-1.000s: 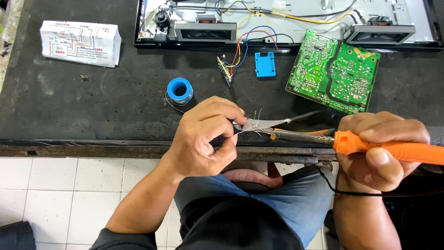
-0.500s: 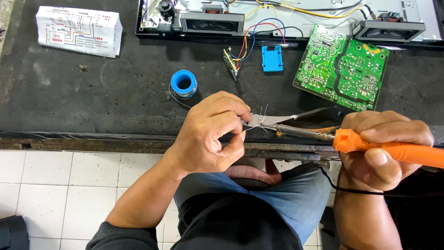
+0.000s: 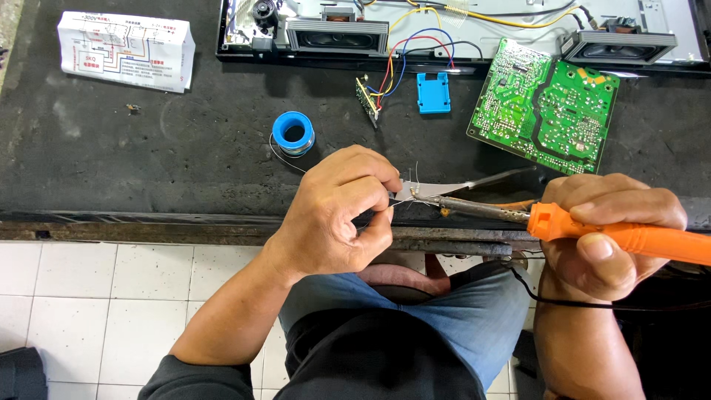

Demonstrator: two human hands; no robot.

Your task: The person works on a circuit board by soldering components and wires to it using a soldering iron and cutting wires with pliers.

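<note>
While the orange soldering iron (image 3: 592, 230) is gripped in the closed right hand (image 3: 603, 233), a thin wire (image 3: 404, 196) is pinched by the left hand (image 3: 344, 211), just beside the iron's tip.

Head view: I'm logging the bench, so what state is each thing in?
Left hand: pinching thin wire.
Right hand: gripping soldering iron, tip at the wire.
Solder spool: lying flat, strand trailing.
Green circuit board: loose, solder side up.
Paper box: closed.

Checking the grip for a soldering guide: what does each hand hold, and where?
The right hand grips the soldering iron by its orange handle. The left hand pinches a thin solder wire near its end, fingertips beside the iron's tip.
</note>
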